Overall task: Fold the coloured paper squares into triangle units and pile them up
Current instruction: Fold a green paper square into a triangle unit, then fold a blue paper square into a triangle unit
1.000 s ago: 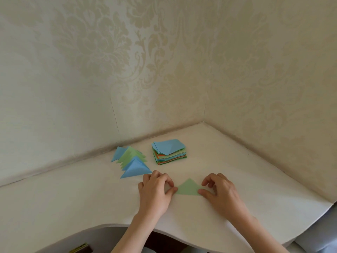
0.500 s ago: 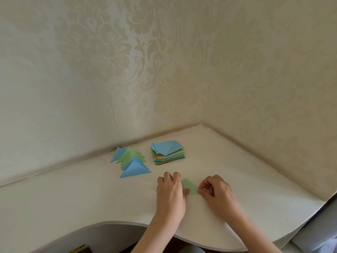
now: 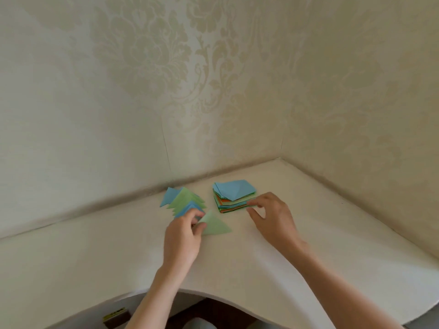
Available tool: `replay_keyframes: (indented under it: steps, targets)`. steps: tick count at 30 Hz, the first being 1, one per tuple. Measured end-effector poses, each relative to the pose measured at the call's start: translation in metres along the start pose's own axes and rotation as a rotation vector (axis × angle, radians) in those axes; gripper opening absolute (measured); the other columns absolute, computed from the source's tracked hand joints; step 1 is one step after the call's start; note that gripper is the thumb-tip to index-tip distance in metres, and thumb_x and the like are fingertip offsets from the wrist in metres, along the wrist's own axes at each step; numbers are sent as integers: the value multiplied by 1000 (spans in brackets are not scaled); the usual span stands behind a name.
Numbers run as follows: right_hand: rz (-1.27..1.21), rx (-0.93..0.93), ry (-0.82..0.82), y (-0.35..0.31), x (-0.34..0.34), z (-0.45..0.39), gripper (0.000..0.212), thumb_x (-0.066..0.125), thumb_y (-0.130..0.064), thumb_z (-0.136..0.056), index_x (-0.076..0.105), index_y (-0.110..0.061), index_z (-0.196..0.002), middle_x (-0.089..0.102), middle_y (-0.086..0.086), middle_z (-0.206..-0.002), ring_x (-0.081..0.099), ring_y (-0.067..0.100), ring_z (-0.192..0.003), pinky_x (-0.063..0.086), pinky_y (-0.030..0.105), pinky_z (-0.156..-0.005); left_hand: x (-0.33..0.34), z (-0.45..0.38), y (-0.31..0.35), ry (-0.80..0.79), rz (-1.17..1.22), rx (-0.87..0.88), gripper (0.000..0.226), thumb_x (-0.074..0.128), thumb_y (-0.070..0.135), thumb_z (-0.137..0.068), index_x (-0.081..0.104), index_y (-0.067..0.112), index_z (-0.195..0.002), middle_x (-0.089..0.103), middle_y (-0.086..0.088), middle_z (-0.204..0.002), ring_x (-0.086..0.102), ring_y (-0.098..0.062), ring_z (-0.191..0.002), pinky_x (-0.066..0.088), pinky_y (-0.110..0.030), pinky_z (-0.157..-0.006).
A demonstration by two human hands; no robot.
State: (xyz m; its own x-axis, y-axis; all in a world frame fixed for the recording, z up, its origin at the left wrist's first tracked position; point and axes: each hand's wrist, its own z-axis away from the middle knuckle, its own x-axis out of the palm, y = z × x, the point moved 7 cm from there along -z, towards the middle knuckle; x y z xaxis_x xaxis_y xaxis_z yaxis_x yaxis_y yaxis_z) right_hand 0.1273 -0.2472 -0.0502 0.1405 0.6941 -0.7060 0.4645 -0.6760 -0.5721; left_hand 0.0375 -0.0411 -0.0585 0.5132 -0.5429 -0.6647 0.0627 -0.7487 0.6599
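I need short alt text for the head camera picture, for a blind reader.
The left hand pinches a green folded triangle beside the triangle pile, while the right hand touches the stack of paper squares on a white table.

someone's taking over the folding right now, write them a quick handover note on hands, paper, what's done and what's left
Left hand: pinches the folded green triangle at its left corner, right beside the pile of triangle units.
Right hand: fingers spread and reaching the near right edge of the stack of paper squares; no sheet lifted yet.
Done: several blue and green triangles lie overlapped in the pile near the wall on the white table; the green one is folded.
Left: set the green triangle on the pile, take the next square, and fold the rest of the stack, which looks many sheets thick.
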Motion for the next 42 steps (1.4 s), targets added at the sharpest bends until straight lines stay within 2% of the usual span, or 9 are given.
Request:
replay_keyframes:
  steps: [3,8,12,17,22,30,33,37,42]
  targets:
    - [58,-64,-26,-14,24,-25,25,65,-22,-87,70,-14,-111,63,0,-109,59,18,-101,46,36,-89,-14,-7,-23,23,-26,-49,12,74,17,-80,67,25,-86,60,16,-66,59,-12,-66,42,-26,-61]
    - [118,-70,-107,-15,55,-46,32,66,-29,-86,68,-15,-115,62,-1,-117,59,18,-105,44,35,-92,-17,-13,-43,39,-56,-47,16,79,21,-74,68,27,-83,61,14,-70,58,-11,-68,47,-28,-64]
    - [206,-66,-86,-14,62,-46,21,61,-32,-90,72,-25,-106,62,-7,-112,56,19,-104,39,35,-83,-13,-15,-48,65,-75,-14,24,83,18,-69,69,25,-88,57,15,-79,52,-14,-76,41,-28,-68]
    - [252,-125,66,-19,55,-42,8,71,-24,-82,76,-20,-78,69,-7,-93,62,21,-86,37,37,-75,-14,-19,-49,100,-85,-7,30,85,16,-65,68,24,-88,56,13,-79,50,-14,-75,36,-25,-68]
    - [245,-79,-1,-15,48,-45,18,71,-40,-80,74,-22,-78,70,-9,-89,61,18,-85,41,36,-80,-12,-16,-41,99,-72,17,32,84,12,-66,66,24,-89,54,13,-78,51,-14,-75,38,-24,-67]
    - [215,-294,296,-16,-40,-7,13,82,-25,-71,70,-20,-71,69,-11,-80,60,18,-71,38,33,-66,-2,2,10,126,41,182,32,76,3,-72,61,22,-93,52,14,-80,52,-4,-69,43,-18,-64]
    - [256,-348,279,-12,-57,24,17,85,-21,-67,68,-20,-68,68,-12,-78,60,18,-70,36,33,-64,14,12,39,82,142,247,28,75,7,-76,61,21,-95,53,15,-83,54,-4,-72,45,-16,-67]
    - [246,-268,117,4,-53,57,22,89,-27,-60,68,-26,-65,67,-17,-74,63,11,-71,42,30,-64,44,27,67,-94,185,390,23,76,17,-78,65,22,-97,58,16,-95,54,0,-91,43,-14,-82]
    - [171,-133,-45,20,-35,74,17,69,-49,-67,71,-32,-68,65,-23,-74,62,6,-73,46,30,-67,76,47,71,-298,136,442,22,72,36,-79,69,25,-98,62,17,-104,52,-1,-102,33,-7,-90]
